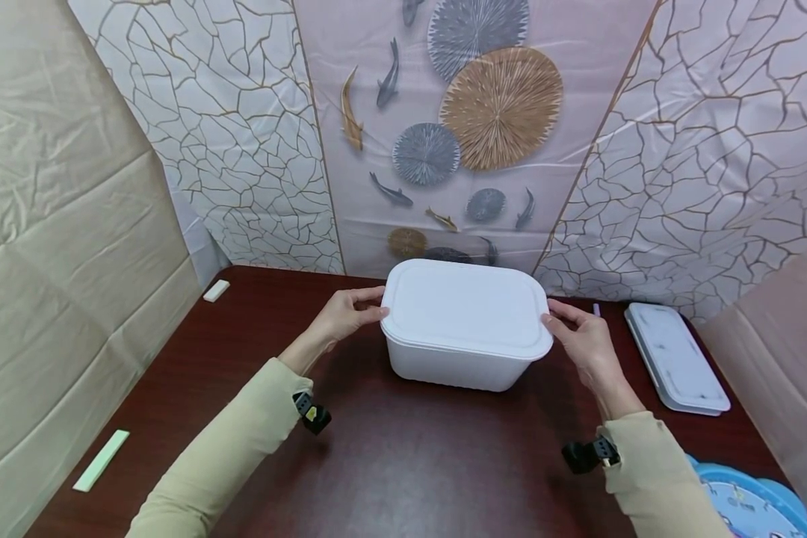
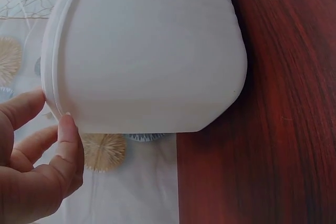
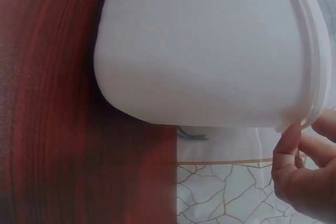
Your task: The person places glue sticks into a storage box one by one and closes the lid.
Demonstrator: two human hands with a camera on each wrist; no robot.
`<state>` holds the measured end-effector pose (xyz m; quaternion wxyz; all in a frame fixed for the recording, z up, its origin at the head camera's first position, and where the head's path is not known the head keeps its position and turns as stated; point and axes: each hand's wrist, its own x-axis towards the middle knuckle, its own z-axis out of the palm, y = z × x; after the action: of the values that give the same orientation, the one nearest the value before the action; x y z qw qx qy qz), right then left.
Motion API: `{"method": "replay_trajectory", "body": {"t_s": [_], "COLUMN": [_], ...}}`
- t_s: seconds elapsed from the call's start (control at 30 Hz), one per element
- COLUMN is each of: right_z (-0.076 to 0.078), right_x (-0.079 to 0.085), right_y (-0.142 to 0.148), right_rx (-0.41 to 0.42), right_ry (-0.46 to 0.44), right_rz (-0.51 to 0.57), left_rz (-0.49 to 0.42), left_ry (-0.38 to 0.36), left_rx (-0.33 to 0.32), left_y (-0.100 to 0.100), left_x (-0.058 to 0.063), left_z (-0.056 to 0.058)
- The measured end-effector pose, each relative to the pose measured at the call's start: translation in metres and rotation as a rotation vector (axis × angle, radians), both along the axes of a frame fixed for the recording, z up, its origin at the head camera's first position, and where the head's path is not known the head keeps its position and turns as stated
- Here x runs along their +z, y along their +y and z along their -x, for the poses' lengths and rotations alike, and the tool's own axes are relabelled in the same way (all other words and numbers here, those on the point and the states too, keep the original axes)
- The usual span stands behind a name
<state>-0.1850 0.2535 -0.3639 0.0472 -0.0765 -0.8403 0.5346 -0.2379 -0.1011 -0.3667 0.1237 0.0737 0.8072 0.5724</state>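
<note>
A white plastic storage box (image 1: 453,368) stands on the dark table, with a white lid (image 1: 467,308) on top of it. My left hand (image 1: 346,315) pinches the left end of the lid's rim. At the opposite end, the rim is between the thumb and fingers of my right hand (image 1: 583,340). The left wrist view shows the left hand (image 2: 39,163) at the rim, close to the box wall (image 2: 152,51). In the right wrist view, the right hand (image 3: 307,166) grips the rim near a corner. The box's contents are hidden.
A flat white case (image 1: 675,357) lies at the table's right edge. Nearer sits a blue round thing with a printed face (image 1: 746,508), partly cut off. Along the left edge are a pale green strip (image 1: 101,460) and a small white block (image 1: 216,291). Patterned cloth hangs behind.
</note>
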Motion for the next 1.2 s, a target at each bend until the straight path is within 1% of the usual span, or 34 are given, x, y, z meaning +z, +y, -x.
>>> {"method": "replay_trajectory", "body": {"t_s": [0.1, 0.23, 0.33, 0.53, 0.77, 0.97, 1.1, 1.2], "right_z": [0.0004, 0.0007, 0.0007, 0.0001, -0.0007, -0.0003, -0.0015, -0.0015], "right_x": [-0.0022, -0.0034, -0.0037, -0.0038, -0.0058, -0.0060, -0.0070, -0.0078], "right_y": [-0.0002, -0.0008, -0.0015, -0.0015, -0.0016, -0.0039, -0.0054, -0.0062], "right_rx": [-0.002, 0.002, 0.006, 0.001, -0.005, 0.009, 0.023, 0.023], "right_ry": [-0.009, -0.010, -0.009, -0.012, -0.030, -0.018, -0.026, -0.027], "right_rz": [0.003, 0.018, 0.030, 0.035, 0.051, 0.050, 0.037, 0.042], "left_rz": [0.015, 0.012, -0.002, -0.040, -0.096, -0.104, -0.113, -0.105], "left_ry": [-0.011, -0.007, -0.007, -0.017, -0.058, -0.069, -0.087, -0.080], "left_rx": [0.011, 0.006, -0.002, 0.005, 0.006, 0.016, 0.024, 0.020], "left_y": [-0.0002, -0.0016, -0.0027, -0.0020, -0.0010, -0.0027, -0.0047, -0.0061], "left_x": [0.0008, 0.0003, -0.0011, -0.0035, -0.0046, -0.0034, -0.0030, -0.0032], "left_z": [-0.0012, -0.0022, -0.0029, -0.0032, -0.0027, -0.0021, -0.0033, -0.0032]}}
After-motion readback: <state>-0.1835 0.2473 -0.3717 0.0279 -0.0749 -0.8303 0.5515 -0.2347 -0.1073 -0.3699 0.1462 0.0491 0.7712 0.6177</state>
